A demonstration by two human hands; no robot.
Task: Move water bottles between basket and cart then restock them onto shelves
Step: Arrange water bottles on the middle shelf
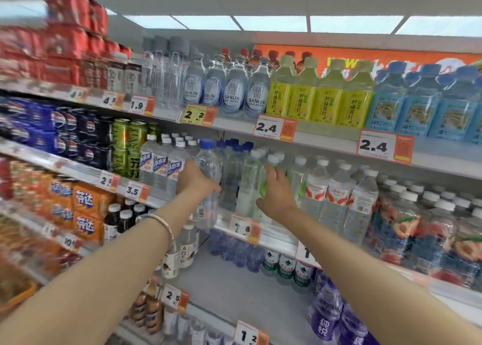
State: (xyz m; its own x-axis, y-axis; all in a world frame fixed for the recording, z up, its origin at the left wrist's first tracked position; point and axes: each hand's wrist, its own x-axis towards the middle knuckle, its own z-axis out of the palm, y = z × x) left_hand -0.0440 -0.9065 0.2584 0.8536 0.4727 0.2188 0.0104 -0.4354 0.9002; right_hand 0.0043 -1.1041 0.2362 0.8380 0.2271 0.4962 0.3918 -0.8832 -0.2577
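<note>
Left hand: fingers are wrapping around a clear blue-capped water bottle, gripping it at mid-body and holding it upright at the front edge of the middle shelf.
Right hand: fingers are spreading loosely open, touching a white-capped bottle with a green label standing on that shelf.
Bracelet: is sitting on the left wrist, at 7 o'clock from the held bottle.
At 3 o'clock of the right hand: red-labelled water bottles are crowding the row.
At 12 o'clock: SANLIN bottles and yellow lemon soda bottles are standing above price tags.
At 9 o'clock: green cans and blue cola packs, blurred.
</note>
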